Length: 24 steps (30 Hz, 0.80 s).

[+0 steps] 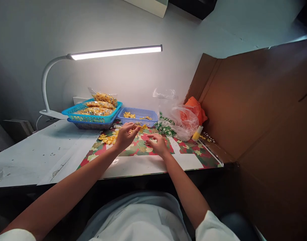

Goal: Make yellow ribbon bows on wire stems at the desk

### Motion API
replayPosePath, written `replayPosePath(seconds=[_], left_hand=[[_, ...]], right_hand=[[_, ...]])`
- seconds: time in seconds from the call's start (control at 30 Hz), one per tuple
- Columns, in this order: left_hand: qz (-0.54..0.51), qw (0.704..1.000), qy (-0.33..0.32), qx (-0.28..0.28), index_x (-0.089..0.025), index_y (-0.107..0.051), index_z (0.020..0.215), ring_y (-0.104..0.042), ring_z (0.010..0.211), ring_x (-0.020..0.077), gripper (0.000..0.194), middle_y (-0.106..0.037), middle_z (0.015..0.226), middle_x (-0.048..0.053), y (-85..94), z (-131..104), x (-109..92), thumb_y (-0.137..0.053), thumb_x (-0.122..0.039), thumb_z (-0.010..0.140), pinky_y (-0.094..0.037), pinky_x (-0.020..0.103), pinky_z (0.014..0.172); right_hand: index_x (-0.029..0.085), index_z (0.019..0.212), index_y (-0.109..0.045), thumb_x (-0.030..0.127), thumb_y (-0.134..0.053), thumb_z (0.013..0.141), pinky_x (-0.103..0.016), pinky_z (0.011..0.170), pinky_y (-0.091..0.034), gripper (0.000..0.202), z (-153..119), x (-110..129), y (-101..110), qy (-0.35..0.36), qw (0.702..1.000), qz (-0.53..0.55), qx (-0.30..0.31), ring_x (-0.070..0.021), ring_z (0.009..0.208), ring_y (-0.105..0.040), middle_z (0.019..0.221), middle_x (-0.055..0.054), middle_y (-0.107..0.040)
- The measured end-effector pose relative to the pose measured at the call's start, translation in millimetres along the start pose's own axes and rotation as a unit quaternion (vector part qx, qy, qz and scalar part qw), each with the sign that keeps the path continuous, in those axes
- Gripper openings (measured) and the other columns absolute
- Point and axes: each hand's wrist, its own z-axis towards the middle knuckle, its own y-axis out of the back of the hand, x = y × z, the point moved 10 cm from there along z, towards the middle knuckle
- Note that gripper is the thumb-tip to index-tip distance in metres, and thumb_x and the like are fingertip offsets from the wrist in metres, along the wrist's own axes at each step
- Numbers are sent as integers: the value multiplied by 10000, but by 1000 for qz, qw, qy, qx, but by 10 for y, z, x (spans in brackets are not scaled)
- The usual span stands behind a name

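Over the patterned sheet, my left hand (127, 135) is closed, with a small yellow bow (143, 127) at its fingertips. To its right, my right hand (157, 144) has bent fingers pointing toward the left hand; the two hands are apart. A thin dark item shows by its fingertips, too small to name. A pile of yellow bows (108, 139) lies on the sheet (135, 149) beside my left hand. Behind the hands, a blue-violet basket (138, 122) holds a few more yellow pieces.
Stacked baskets (91, 117) with bagged yellow pieces stand at the back left, near a lit lamp (118, 52). Plastic bags (185, 122), a yellow-and-white bottle (197, 133) and a large cardboard box (256, 100) are at the right. The table's front edge runs below my forearms.
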Motion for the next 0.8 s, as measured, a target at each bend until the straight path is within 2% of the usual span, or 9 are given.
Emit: replayPosePath(seconds=[0.07, 0.13, 0.2, 0.27, 0.37, 0.47, 0.67, 0.8], left_hand=[[-24, 999, 21, 14, -193, -572, 616, -530, 685, 180, 348, -550, 628, 11, 66, 1, -51, -512, -419, 874, -427, 310, 676], [-62, 996, 45, 54, -187, -600, 649, -525, 646, 167, 351, -551, 628, 4, 81, -59, -131, -508, -439, 875, -419, 287, 611], [-84, 991, 48, 95, -185, -613, 676, -530, 630, 159, 349, -569, 644, 2, 97, -178, -291, -506, -445, 882, -419, 283, 600], [-90, 989, 32, 116, -190, -593, 652, -543, 674, 166, 363, -590, 685, 11, 154, -322, -493, -495, -440, 897, -432, 292, 639], [-108, 985, 22, 135, -206, -595, 678, -552, 721, 184, 355, -608, 717, 24, 231, -550, -721, -468, -425, 926, -451, 311, 680], [-125, 984, 24, 128, -229, -603, 735, -540, 700, 185, 306, -605, 727, 25, 308, -729, -811, -462, -405, 943, -450, 316, 652], [-155, 984, 57, 68, -235, -583, 710, -491, 661, 186, 299, -551, 707, 36, 411, -908, -789, -493, -419, 928, -429, 320, 586], [-195, 974, 89, 79, -235, -606, 718, -502, 669, 191, 256, -568, 727, 42, 407, -1002, -709, -519, -390, 902, -429, 324, 596]], right_hand=[[213, 998, -680, 436, -608, 830, -347, 882, -439, 288, -64, 113, 164, -6, 999, 41, -29, -215, 987, -591, 1070, -71, -669], [215, 1025, -659, 497, -531, 869, -311, 813, -455, 346, -150, 349, 227, 3, 995, 97, -19, -201, 953, -596, 1034, -64, -665], [207, 876, -634, 539, -492, 873, -275, 692, -447, 361, -258, 660, 253, 27, 992, 125, -2, -166, 781, -579, 823, -28, -636], [203, 681, -552, 511, -496, 875, -251, 601, -393, 368, -378, 970, 250, 60, 992, 114, 15, -127, 625, -492, 645, 15, -530], [204, 587, -465, 421, -482, 884, -244, 552, -341, 368, -545, 1226, 192, 78, 992, 96, 40, -105, 539, -407, 549, 41, -433], [205, 576, -482, 389, -470, 879, -249, 551, -344, 355, -676, 1252, 121, 71, 989, 127, 42, -113, 557, -429, 562, 28, -467], [204, 599, -533, 380, -493, 877, -265, 568, -384, 330, -873, 1111, 45, 52, 971, 229, -46, -125, 572, -468, 585, 15, -518], [209, 619, -506, 343, -466, 904, -276, 581, -379, 317, -949, 1169, 14, 81, 976, 194, -56, -130, 579, -465, 597, 12, -513]])
